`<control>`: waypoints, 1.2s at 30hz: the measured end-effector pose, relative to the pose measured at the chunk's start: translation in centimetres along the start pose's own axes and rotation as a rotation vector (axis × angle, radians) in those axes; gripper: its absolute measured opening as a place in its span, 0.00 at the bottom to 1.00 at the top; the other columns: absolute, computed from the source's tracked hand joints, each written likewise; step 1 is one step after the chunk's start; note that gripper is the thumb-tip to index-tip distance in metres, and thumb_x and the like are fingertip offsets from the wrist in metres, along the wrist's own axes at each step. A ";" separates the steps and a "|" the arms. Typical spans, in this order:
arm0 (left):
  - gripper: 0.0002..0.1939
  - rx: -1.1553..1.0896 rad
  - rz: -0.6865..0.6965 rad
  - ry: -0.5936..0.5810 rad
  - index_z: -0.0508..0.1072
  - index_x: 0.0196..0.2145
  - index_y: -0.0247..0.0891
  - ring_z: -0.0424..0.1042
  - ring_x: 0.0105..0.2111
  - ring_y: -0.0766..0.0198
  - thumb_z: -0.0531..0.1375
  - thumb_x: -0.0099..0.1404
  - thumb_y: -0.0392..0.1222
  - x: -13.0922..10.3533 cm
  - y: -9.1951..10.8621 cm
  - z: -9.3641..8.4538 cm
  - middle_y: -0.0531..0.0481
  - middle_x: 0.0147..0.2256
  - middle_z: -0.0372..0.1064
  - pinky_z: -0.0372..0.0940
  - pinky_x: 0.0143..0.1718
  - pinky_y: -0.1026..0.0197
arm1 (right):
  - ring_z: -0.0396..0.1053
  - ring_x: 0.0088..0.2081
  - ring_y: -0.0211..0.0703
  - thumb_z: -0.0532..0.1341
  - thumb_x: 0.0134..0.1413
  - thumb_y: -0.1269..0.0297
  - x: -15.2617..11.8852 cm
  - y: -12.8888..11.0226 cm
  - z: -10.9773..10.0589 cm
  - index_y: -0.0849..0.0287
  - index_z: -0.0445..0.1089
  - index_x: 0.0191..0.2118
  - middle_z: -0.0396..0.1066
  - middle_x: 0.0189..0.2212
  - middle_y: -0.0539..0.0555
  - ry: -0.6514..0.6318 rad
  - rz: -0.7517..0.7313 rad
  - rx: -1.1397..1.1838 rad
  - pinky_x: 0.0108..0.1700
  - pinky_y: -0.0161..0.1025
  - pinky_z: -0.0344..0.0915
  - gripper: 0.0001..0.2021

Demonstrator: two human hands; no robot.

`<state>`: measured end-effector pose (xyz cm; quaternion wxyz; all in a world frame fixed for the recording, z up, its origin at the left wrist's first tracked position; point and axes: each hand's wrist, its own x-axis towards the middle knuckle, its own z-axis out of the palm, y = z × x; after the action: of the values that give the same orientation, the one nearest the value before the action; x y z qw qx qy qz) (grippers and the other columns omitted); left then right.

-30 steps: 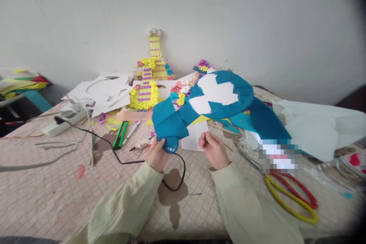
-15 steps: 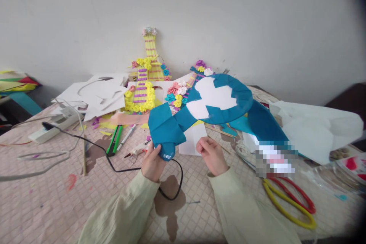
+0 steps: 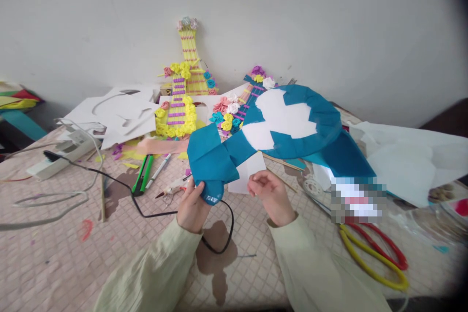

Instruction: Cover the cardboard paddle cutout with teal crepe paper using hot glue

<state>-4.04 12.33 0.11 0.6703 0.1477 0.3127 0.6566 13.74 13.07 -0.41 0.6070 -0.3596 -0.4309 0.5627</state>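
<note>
At centre, the left hand (image 3: 193, 207) grips a creased, white-patched blue cutout (image 3: 272, 124) (right hand (image 3: 272, 197) curled, hold unclear).

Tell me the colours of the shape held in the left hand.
The shape is teal blue with an irregular white patch; it shows best in the head view.

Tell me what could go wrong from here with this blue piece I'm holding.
Your left hand grips only one end of the blue piece while your right hand is off it, so the narrow neck might bend. The black cord passes under your left hand and could snag your sleeve.
</note>
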 end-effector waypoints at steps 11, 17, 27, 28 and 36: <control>0.21 0.132 0.072 -0.050 0.66 0.44 0.43 0.69 0.41 0.63 0.63 0.51 0.38 0.3 -0.8 -0.6 0.51 0.42 0.69 0.64 0.43 0.59 | 0.62 0.24 0.35 0.61 0.47 0.64 -0.5 -0.5 0.0 0.58 0.70 0.27 0.66 0.21 0.49 -0.046 -0.024 -0.032 0.27 0.36 0.57 0.04; 0.21 0.231 0.062 -0.062 0.66 0.40 0.42 0.69 0.36 0.67 0.66 0.48 0.41 0.8 -3.2 -0.9 0.53 0.38 0.69 0.65 0.38 0.63 | 0.61 0.23 0.34 0.61 0.48 0.64 -0.8 0.0 -0.4 0.57 0.71 0.28 0.65 0.20 0.48 -0.018 -0.018 -0.137 0.26 0.35 0.57 0.03; 0.16 1.285 0.298 -0.167 0.69 0.17 0.36 0.57 0.11 0.72 0.58 0.56 0.47 0.5 0.6 -1.3 0.55 0.10 0.59 0.53 0.14 0.69 | 0.62 0.22 0.35 0.60 0.48 0.62 -1.0 -0.7 -0.2 0.58 0.71 0.27 0.67 0.21 0.50 -0.056 0.009 -0.315 0.25 0.35 0.59 0.07; 0.16 1.346 0.431 -0.151 0.68 0.15 0.36 0.55 0.11 0.73 0.58 0.56 0.46 0.1 0.8 -1.1 0.55 0.10 0.57 0.52 0.14 0.69 | 0.62 0.23 0.36 0.59 0.49 0.61 -1.2 -0.9 0.0 0.58 0.71 0.27 0.67 0.21 0.50 -0.085 0.011 -0.360 0.25 0.35 0.60 0.07; 0.07 1.278 0.746 -0.507 0.75 0.33 0.40 0.63 0.21 0.70 0.57 0.58 0.36 -1.8 -0.6 0.0 0.47 0.29 0.68 0.59 0.19 0.68 | 0.63 0.27 0.39 0.55 0.53 0.62 -1.6 -1.3 0.9 0.58 0.68 0.29 0.66 0.23 0.50 -0.319 -0.125 -0.727 0.31 0.37 0.60 0.08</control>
<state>-3.50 10.52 0.16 0.2411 0.7459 0.3971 0.4772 13.41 11.30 0.95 0.3989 -0.4322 -0.7118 0.3841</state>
